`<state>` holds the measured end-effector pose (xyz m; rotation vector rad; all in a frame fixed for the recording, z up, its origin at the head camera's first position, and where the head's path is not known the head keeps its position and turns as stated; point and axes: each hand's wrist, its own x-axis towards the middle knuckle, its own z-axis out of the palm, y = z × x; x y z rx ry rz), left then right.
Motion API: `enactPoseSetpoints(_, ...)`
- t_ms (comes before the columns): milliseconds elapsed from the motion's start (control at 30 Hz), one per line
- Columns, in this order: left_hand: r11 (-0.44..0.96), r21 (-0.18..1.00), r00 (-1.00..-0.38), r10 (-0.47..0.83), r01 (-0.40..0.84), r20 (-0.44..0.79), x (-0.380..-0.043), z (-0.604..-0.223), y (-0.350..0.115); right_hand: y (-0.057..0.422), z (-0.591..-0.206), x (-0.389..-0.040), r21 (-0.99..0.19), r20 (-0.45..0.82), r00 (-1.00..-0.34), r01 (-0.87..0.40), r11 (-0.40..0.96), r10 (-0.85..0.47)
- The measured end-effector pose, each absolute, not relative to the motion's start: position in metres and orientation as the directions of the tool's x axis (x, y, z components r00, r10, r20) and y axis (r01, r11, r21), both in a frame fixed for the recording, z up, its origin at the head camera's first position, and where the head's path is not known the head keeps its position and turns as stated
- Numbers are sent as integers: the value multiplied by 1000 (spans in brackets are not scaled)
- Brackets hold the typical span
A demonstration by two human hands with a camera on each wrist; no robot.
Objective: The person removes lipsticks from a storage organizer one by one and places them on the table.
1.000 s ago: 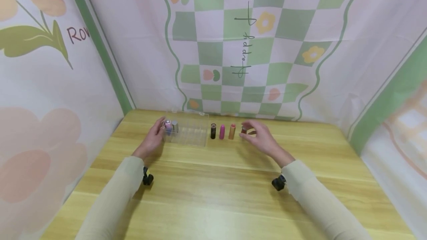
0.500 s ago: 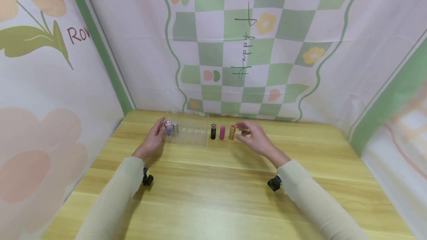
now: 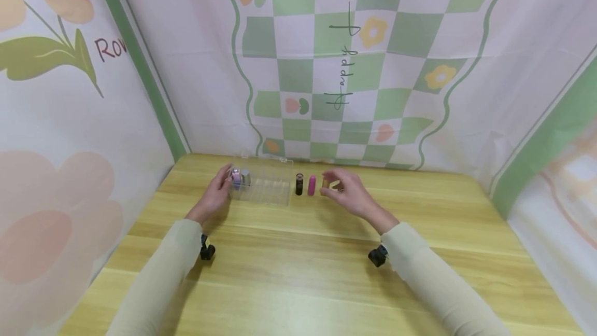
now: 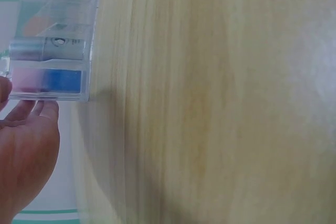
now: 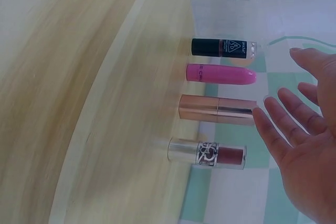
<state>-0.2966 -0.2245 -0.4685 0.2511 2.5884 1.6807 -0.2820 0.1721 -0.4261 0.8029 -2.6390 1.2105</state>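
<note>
My left hand [image 3: 214,191] grips the left end of a clear divided box [image 3: 275,197], its fingertips against the end wall in the left wrist view. Inside, a pink-and-blue tube [image 4: 62,81] and a silver tube [image 4: 47,49] stand side by side. To the right of the box stand a black lipstick [image 3: 299,185], a bright pink lipstick [image 3: 311,186] and a gold lipstick [image 5: 210,108]. A lip gloss [image 5: 231,156] with a silver base and dark red top ends the row. Fingers spread, my right hand [image 3: 351,193] is beside the gold lipstick, partly covering it in the head view.
The wooden table [image 3: 280,274] reaches back to a hanging cloth [image 3: 336,66] with green and white checks. Another printed cloth [image 3: 56,180] hangs along the left side. The box and the row of tubes stand near the table's back edge.
My right hand has moved left, from around the dark red lip gloss to the gold lipstick. The left hand and the box have stayed in place.
</note>
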Motion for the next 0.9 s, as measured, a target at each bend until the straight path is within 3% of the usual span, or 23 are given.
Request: enactPoseSetpoints(900, 400, 911, -988, 150, 105, 48, -297, -469, -223, 148, -423, -284, -705, 322, -833, -529, 473, -451)
